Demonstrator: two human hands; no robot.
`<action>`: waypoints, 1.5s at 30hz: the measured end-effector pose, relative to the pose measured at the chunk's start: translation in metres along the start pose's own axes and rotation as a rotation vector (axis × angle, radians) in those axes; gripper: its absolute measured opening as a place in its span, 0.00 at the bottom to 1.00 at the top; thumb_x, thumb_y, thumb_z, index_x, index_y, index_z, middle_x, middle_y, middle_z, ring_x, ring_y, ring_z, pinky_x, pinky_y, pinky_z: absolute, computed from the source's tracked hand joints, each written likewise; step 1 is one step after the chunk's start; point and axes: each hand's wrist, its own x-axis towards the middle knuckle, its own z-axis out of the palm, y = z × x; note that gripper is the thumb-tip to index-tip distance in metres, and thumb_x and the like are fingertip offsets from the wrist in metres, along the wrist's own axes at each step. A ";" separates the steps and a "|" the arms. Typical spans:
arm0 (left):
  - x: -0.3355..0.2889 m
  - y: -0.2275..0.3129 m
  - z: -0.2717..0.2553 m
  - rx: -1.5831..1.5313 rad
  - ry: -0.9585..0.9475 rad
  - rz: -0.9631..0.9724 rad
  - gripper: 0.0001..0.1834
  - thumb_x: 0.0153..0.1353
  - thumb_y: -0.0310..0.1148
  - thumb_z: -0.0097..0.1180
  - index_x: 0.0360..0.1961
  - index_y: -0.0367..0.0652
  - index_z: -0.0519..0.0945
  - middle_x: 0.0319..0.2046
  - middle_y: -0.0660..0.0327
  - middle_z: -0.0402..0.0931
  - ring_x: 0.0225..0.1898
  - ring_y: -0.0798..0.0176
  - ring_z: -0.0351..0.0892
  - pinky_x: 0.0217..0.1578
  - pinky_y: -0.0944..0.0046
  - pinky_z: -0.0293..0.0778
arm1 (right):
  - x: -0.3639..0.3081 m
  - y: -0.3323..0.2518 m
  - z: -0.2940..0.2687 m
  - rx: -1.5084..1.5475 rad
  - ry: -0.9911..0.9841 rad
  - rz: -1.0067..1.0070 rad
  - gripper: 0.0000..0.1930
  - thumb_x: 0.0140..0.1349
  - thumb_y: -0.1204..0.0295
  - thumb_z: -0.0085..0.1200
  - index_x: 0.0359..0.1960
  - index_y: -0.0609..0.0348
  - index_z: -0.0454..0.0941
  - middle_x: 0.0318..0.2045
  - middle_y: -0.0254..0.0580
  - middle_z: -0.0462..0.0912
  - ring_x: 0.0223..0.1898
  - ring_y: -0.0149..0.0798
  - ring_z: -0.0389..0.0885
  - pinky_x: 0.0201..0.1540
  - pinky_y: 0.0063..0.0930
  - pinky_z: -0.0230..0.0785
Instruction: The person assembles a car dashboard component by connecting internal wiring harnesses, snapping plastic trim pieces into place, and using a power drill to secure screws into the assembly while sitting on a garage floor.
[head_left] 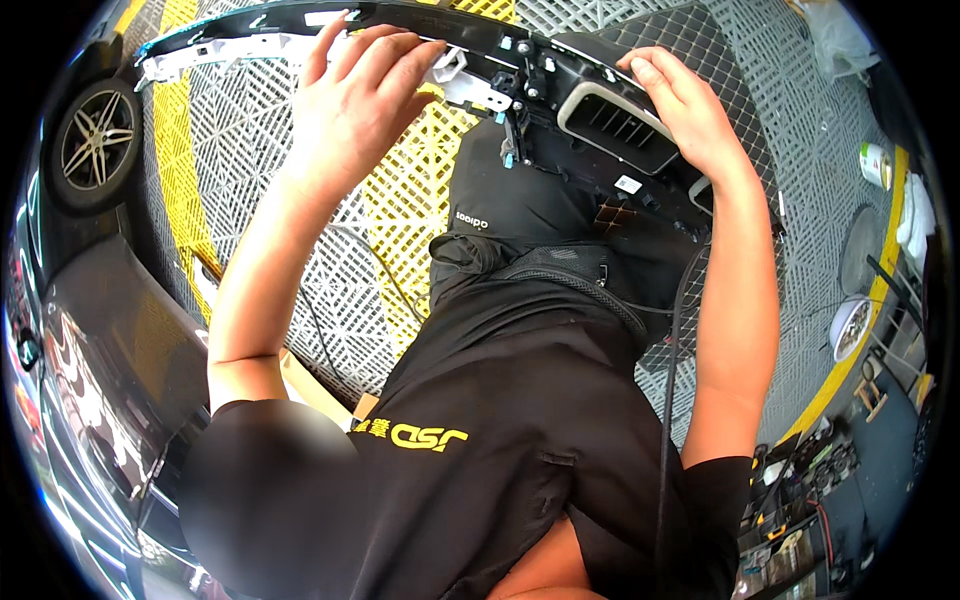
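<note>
A long black car dashboard trim panel (485, 42) lies across the far side of the view, over my knees at its right part. White plastic brackets and small clips run along its near edge, and a grey-framed air vent (620, 130) sits in its right part. My left hand (365, 75) has its fingers bent over the panel left of the middle, by a white bracket (470, 85). At the right end, my right hand (680, 105) grips the outer edge beside the vent, fingers close together. The fingertips' undersides are hidden.
A dark car with a spoked wheel (97, 147) stands at the left. Under me are grey and yellow grated floor tiles (390, 215) and a black quilted mat (735, 100). A dark cable (672, 400) runs down my right side. Far right are a white bowl (851, 328) and scattered tools (800, 490).
</note>
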 end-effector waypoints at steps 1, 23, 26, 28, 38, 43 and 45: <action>0.002 -0.005 0.006 -0.067 -0.003 -0.004 0.30 0.53 0.40 0.73 0.59 0.59 0.81 0.52 0.70 0.80 0.61 0.64 0.76 0.70 0.49 0.61 | 0.001 -0.004 0.003 -0.006 0.013 -0.013 0.20 0.78 0.54 0.45 0.55 0.56 0.80 0.45 0.41 0.86 0.49 0.37 0.82 0.56 0.34 0.71; -0.055 0.038 0.036 -0.511 0.121 -0.046 0.15 0.46 0.22 0.70 0.35 0.53 0.83 0.38 0.69 0.82 0.48 0.65 0.84 0.75 0.34 0.46 | -0.060 -0.028 0.008 -0.129 -0.008 0.090 0.16 0.77 0.60 0.49 0.51 0.59 0.79 0.31 0.46 0.83 0.35 0.45 0.84 0.42 0.38 0.73; -0.061 0.041 0.024 -0.456 0.116 -0.055 0.14 0.48 0.24 0.70 0.35 0.55 0.83 0.37 0.71 0.81 0.46 0.66 0.83 0.75 0.37 0.46 | -0.070 -0.040 0.011 -0.158 0.039 0.095 0.15 0.77 0.60 0.49 0.51 0.59 0.79 0.32 0.47 0.83 0.35 0.45 0.83 0.42 0.37 0.73; -0.070 0.044 0.026 -0.436 0.140 -0.060 0.12 0.51 0.27 0.70 0.35 0.57 0.83 0.36 0.73 0.81 0.45 0.68 0.83 0.75 0.38 0.45 | -0.077 -0.045 0.016 -0.189 0.083 0.070 0.14 0.77 0.61 0.50 0.50 0.58 0.80 0.35 0.46 0.85 0.35 0.46 0.84 0.42 0.37 0.74; -0.100 0.051 0.024 -0.395 0.176 -0.082 0.11 0.54 0.30 0.71 0.37 0.59 0.84 0.39 0.75 0.81 0.47 0.69 0.82 0.76 0.39 0.38 | -0.104 -0.066 0.028 -0.375 0.213 -0.136 0.10 0.74 0.66 0.55 0.48 0.58 0.81 0.32 0.43 0.84 0.37 0.47 0.84 0.44 0.38 0.74; -0.100 0.050 0.028 -0.525 0.138 -0.081 0.13 0.49 0.27 0.71 0.36 0.56 0.85 0.38 0.71 0.81 0.47 0.67 0.82 0.76 0.40 0.38 | -0.107 -0.064 0.030 -0.332 0.186 -0.059 0.11 0.74 0.65 0.54 0.48 0.58 0.81 0.33 0.43 0.85 0.37 0.46 0.84 0.43 0.37 0.75; -0.098 0.050 0.027 -0.534 0.105 -0.084 0.14 0.48 0.26 0.71 0.35 0.56 0.85 0.37 0.72 0.81 0.47 0.66 0.82 0.76 0.40 0.39 | -0.106 -0.062 0.031 -0.288 0.178 0.008 0.12 0.75 0.64 0.54 0.49 0.58 0.81 0.34 0.44 0.86 0.38 0.46 0.85 0.43 0.36 0.75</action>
